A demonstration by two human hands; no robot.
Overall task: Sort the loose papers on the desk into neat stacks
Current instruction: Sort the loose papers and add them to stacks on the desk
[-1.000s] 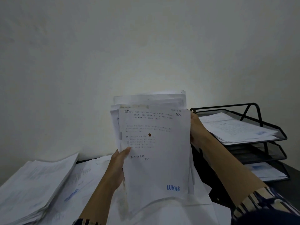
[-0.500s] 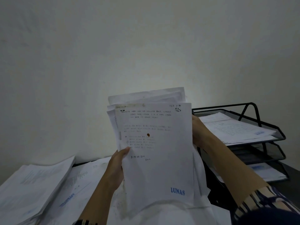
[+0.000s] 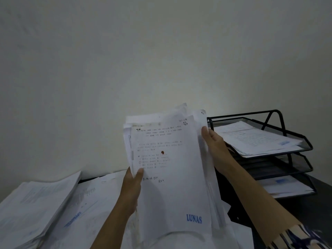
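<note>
- White printed paper, a thick uneven bundle of loose sheets with a blue "LUNAS" logo at the bottom corner, is held upright in front of the wall, above the dark counter.
- The sheets look light but floppy and slick against each other. The top edges are fanned out and out of line, so I'd guess they'll slide apart if the grip loosens.
- Best place to hold seems to be both long side edges, around the middle, then tap the bottom edge down to square it up.
- The left hand comes up from below, thumb over the front page, fingers behind, pinching the left edge.
- The right hand reaches in from the right, forearm angled up, with its fingers curled around the upper right edge.
- A thick stack of white papers lies on the counter to the left.
- A black wire mesh three-tier tray sits to the right with pages in it.
</note>
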